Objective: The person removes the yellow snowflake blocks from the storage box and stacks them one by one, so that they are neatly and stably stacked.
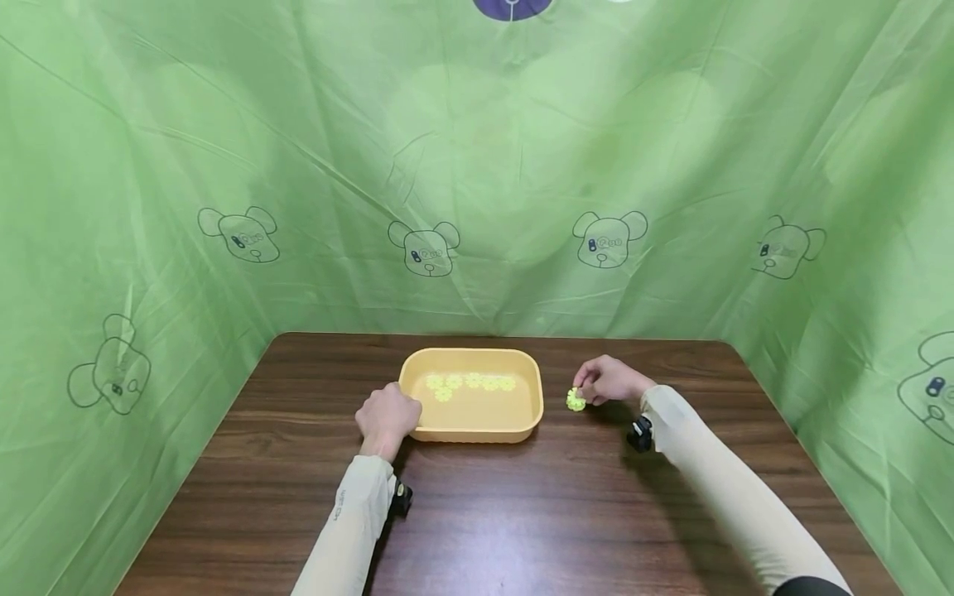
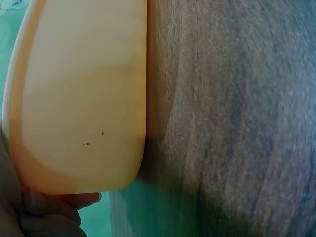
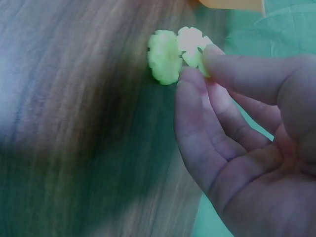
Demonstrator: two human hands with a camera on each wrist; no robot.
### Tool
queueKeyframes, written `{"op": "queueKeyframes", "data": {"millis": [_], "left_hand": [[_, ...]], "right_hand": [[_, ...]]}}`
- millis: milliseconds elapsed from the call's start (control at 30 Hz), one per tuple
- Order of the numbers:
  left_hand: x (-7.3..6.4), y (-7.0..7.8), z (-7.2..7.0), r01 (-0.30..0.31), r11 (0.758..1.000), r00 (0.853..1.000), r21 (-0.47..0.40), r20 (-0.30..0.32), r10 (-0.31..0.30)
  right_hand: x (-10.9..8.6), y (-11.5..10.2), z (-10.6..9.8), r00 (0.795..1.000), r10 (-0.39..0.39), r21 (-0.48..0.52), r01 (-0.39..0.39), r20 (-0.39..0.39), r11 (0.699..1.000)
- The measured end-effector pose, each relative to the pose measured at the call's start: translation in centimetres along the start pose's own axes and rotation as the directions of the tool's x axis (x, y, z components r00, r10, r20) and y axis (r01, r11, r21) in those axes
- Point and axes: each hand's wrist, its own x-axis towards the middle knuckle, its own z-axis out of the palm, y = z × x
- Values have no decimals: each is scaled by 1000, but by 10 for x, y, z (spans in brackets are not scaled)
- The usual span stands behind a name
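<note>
1. Two hands of yours are out over the brown table (image 1: 492,521). In the head view, your left hand (image 1: 388,411) is at the left end of the yellow tray (image 1: 477,415), with its fingers curled on the rim.
2. Some little yellow flowers (image 1: 443,394) lie flat inside the tray, in two bunches near its far side.
3. Your right hand (image 1: 609,381) is near the tray, to the right of it and apart from it. Its fingertips are at a small bunch of bright flowers (image 1: 575,401).
4. Green cloth (image 1: 492,165) with bear faces (image 1: 424,251) drawn on it hangs behind the table and on both sides. You have long pale sleeves (image 1: 346,513) on.
5. In the left wrist view, you see the outside of the tray close up. Your fingers are bent at its end, holding on.
6. In the right wrist view, your thumb and a finger pinch one flower. Another, blurry flower is right beside it; you cannot tell if the two are joined.
</note>
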Motion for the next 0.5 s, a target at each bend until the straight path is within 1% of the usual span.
{"op": "queueKeyframes", "data": {"millis": [133, 200, 367, 433, 500], "left_hand": [[0, 0, 0, -2, 1000, 1000, 2, -2, 2], [0, 0, 0, -3, 1000, 1000, 2, -4, 3], [-1, 0, 1, -1, 1000, 1000, 1, -6, 1], [-1, 1, 1, 0, 1000, 1000, 3, -8, 0], [-1, 1, 1, 0, 1000, 1000, 4, -11, 0]], "right_hand": [[0, 2, 4, 1000, 8, -10, -8, -16, 1000], [-1, 2, 4, 1000, -4, -36, 4, -21, 999], [-2, 1, 5, 999, 13, -62, -16, -42, 998], [-2, 1, 7, 998, 34, -61, -37, -53, 997], [-2, 3, 7, 998, 20, -89, -25, -58, 996]]}}
